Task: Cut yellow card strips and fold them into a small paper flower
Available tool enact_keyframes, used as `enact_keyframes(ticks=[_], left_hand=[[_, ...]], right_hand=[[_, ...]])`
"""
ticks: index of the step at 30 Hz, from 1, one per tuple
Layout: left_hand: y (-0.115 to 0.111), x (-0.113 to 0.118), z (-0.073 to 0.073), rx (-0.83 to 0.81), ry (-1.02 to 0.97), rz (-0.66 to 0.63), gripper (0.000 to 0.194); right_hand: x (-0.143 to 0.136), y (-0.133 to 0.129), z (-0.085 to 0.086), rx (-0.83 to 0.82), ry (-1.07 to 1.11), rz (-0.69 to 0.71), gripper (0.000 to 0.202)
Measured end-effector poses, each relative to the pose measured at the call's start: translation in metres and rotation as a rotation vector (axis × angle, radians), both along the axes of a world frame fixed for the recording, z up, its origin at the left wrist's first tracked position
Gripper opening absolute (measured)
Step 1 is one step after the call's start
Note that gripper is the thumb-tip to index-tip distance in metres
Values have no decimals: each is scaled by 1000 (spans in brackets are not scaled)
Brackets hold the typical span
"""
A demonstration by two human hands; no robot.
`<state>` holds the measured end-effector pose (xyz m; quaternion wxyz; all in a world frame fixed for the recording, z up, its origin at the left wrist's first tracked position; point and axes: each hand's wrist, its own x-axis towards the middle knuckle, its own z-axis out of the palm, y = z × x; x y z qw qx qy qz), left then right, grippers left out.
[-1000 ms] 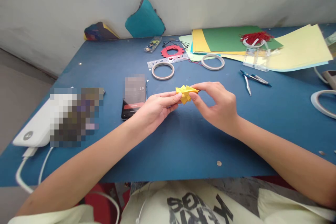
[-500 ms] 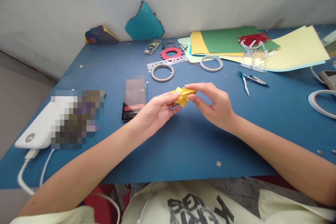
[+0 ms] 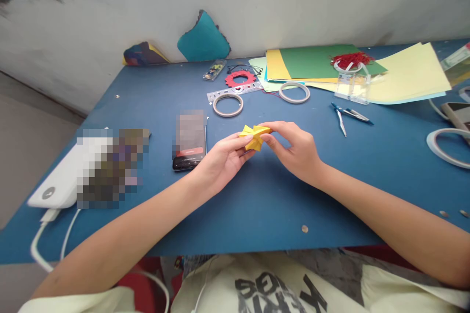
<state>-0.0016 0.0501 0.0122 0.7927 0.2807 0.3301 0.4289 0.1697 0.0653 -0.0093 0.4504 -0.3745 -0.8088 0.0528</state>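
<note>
A small folded yellow paper piece (image 3: 254, 143) with several points is held between my two hands above the blue table (image 3: 257, 210). My left hand (image 3: 229, 159) grips its left side, thumb on top and fingers underneath. On the right side, my right hand (image 3: 297, 144) pinches one point between thumb and forefinger. Parts of the paper are covered by my fingertips. Left of my left hand lies a phone (image 3: 189, 151) with a lit screen. A roll of tape (image 3: 228, 105) rests just beyond the paper piece.
Farther back are a second tape roll (image 3: 294, 93), a ruler (image 3: 220, 94), a red paper ring (image 3: 240, 78), glasses (image 3: 244, 69) and coloured sheets (image 3: 312, 61). Compasses (image 3: 348, 115) lie to the right, near another tape roll (image 3: 450, 148). A white power bank (image 3: 62, 181) with cable sits left.
The view has shifted slightly, so the table items sit a little lower. Both hands keep hold of the yellow paper, whose tilt differs slightly.
</note>
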Motion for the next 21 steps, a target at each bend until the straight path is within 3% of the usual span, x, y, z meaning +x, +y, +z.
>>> enact_keyframes(ticks=[5, 11, 17, 21], left_hand=[[-1, 3, -2, -20, -6, 12, 12], [-1, 2, 0, -53, 42, 41, 12], [-1, 1, 1, -70, 42, 75, 11], [-1, 2, 8, -161, -10, 123, 17]], right_hand=[[1, 1, -3, -5, -49, 51, 15], [6, 2, 4, -132, 28, 108, 26], [9, 3, 14, 131, -10, 98, 24], [6, 2, 13, 140, -34, 94, 22]])
